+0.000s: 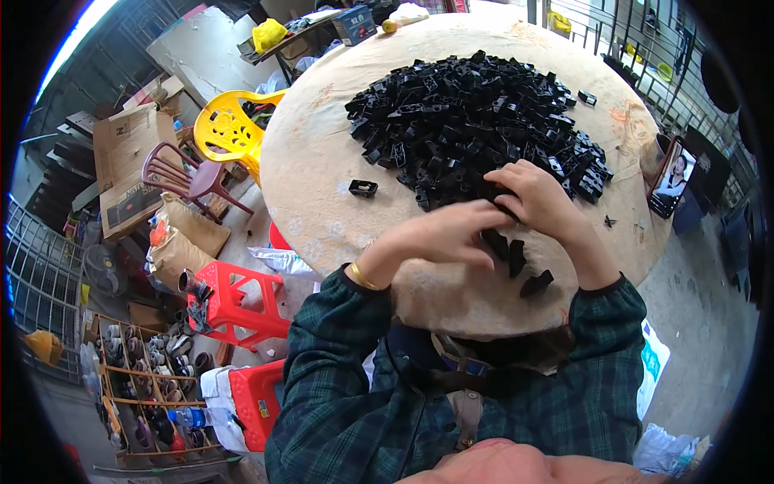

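Observation:
A large heap of small black plastic parts (476,121) covers the far middle of the round table (306,194). At the near edge of the heap, my right hand (538,200) has its fingers bent around a black plastic part, mostly hidden by the fingers. My left hand (447,234), slightly blurred, reaches in from the left with thumb and fingers apart, its fingertips close to the right hand. Below the hands lie a few loose dark pieces, among them an elongated black piece (536,283). One separate black part (363,188) rests left of the heap.
A phone (672,177) stands at the table's right edge beside a cup-like container (655,149). Left of the table are a red stool (242,298), a yellow chair (230,125) and a purple chair (193,173). A box (355,26) stands beyond the far edge.

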A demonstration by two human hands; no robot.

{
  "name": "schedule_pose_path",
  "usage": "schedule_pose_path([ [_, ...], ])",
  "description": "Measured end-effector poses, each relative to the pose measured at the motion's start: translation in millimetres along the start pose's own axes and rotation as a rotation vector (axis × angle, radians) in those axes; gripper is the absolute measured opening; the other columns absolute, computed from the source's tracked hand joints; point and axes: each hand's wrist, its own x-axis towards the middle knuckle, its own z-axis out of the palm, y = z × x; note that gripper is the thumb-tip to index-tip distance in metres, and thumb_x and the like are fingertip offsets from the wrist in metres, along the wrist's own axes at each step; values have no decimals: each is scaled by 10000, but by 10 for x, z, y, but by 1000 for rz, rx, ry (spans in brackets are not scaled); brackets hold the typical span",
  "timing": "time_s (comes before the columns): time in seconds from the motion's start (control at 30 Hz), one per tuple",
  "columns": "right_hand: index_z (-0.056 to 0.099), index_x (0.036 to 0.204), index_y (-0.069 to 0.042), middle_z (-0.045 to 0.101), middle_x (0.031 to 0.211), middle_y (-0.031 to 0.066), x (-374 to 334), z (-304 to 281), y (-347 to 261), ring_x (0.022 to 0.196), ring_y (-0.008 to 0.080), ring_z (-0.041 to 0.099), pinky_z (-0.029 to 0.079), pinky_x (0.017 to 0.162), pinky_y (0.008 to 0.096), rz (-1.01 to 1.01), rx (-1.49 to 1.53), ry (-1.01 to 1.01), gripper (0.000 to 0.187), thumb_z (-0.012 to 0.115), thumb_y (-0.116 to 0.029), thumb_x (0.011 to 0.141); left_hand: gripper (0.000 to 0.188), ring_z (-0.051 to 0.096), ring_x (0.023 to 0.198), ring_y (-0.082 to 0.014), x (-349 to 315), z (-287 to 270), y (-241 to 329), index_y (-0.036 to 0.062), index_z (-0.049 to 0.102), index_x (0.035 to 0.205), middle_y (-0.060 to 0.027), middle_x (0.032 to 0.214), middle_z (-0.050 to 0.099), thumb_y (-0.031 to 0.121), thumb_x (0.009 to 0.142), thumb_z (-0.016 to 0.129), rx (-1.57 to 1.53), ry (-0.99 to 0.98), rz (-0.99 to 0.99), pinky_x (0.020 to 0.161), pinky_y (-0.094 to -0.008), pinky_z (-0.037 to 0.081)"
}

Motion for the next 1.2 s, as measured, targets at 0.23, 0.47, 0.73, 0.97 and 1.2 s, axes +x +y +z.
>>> schedule_pose_path([
  [0.23,610,1010,-52,576,879,87,4,20,-103,863,270,558,470,766,355,6,-135,14,341,689,-76,679,195,624,768,-246,-284,-567,-923,26,657,966,-142,845,661,111,794,624,314,923,-523,713,-326,499],
  [0.47,601,975,-38,564,867,86,21,17,-68,842,263,562,474,740,343,-58,-48,81,314,684,-76,674,296,417,1096,-398,-347,-529,-1359,27,648,976,-217,1108,522,173,719,636,610,455,-837,933,-451,392],
  [0.73,592,981,-37,601,872,105,28,-26,-93,707,219,611,501,608,297,189,292,205,231,664,-99,771,181,456,1032,-376,-314,-521,-1011,12,660,883,-191,1015,550,128,745,635,782,605,-842,871,-427,425],
  [0.97,584,1000,-26,587,884,108,62,32,-141,708,196,594,505,611,294,21,373,382,254,660,-26,758,265,573,607,-139,-143,-442,-756,-18,593,1095,-75,868,613,127,885,522,-717,927,-435,573,-276,500],
  [1.2,589,989,-15,592,886,107,85,15,-125,742,214,607,503,638,288,-165,13,528,262,664,-17,737,283,575,713,-136,127,-56,-259,39,477,1213,-45,913,569,111,950,400,-1416,371,-265,656,-261,515],
])
